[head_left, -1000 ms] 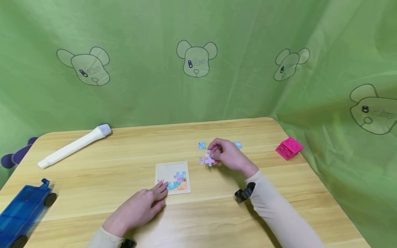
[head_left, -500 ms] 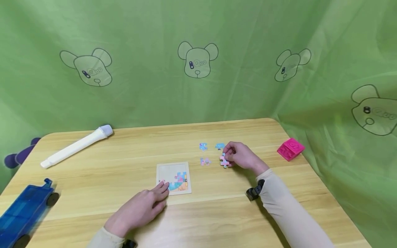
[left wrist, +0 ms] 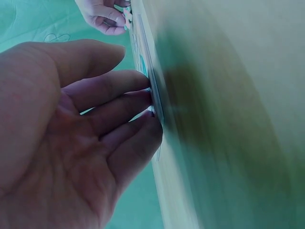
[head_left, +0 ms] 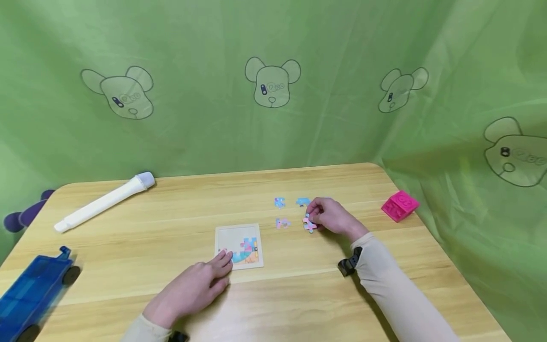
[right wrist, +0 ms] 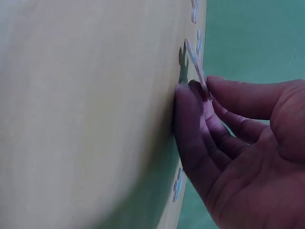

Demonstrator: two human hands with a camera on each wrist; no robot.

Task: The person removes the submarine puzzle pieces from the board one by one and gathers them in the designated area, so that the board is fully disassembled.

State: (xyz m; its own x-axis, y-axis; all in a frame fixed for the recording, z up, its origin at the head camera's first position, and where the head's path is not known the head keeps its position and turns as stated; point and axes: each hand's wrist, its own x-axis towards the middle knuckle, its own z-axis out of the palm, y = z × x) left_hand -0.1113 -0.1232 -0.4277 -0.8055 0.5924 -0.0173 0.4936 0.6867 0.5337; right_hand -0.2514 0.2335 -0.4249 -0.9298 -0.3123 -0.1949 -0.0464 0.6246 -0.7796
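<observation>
A square jigsaw tray (head_left: 226, 233) lies on the table, with several colourful pieces fitted along its bottom and right side. My left hand (head_left: 194, 287) rests its fingertips on the tray's lower-left corner, covering part of the picture. In the left wrist view, the fingers (left wrist: 138, 148) bend gently against the tray's edge, thumb apart. My right hand (head_left: 335, 217) pinches a pink-and-blue puzzle piece (head_left: 308, 223) between thumb and finger. The right wrist view shows that piece (right wrist: 196, 64) tilted close over the tabletop, its shadow beside it.
Loose puzzle pieces lie left of and behind my right hand: a blue one (head_left: 279, 202), another blue one (head_left: 303, 201) and a pink one (head_left: 282, 223). Another piece (right wrist: 177, 183) lies beyond the hand. Around them are a pink cube (head_left: 400, 205), white microphone-like stick (head_left: 104, 202) and blue toy vehicle (head_left: 32, 292).
My right hand has moved right with the pinched piece, away from the pink piece and uncovering a blue one. Over the last half second the piece has turned slightly. My left hand stays put.
</observation>
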